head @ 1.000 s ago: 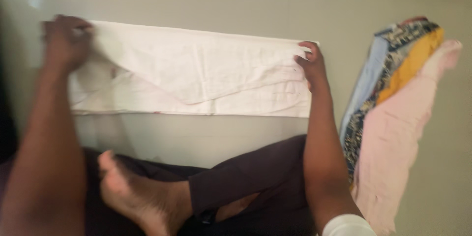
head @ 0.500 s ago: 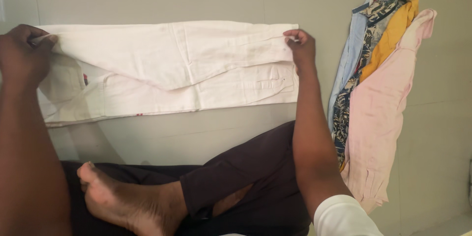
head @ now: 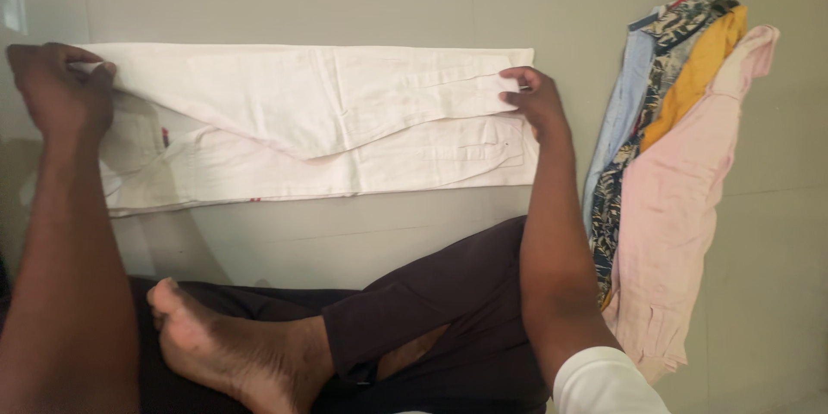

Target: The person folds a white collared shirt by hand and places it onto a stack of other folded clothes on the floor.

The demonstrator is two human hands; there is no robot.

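Both hands on the white trousers (head: 328,121), laid flat across the grey floor (head: 362,241).

At the trousers' left end, the left hand (head: 60,90) has its fingers pinched shut on the upper corner, lifting that edge so the top layer folds down slantwise over the lower one. At the trousers' right end, the right hand (head: 535,103) grips the top layer's edge between thumb and fingers. Below the trousers, a bare foot (head: 233,354) and dark-clad leg. Right of the trousers, apart from them, a pile of clothes (head: 673,172): blue, patterned, yellow, pink.
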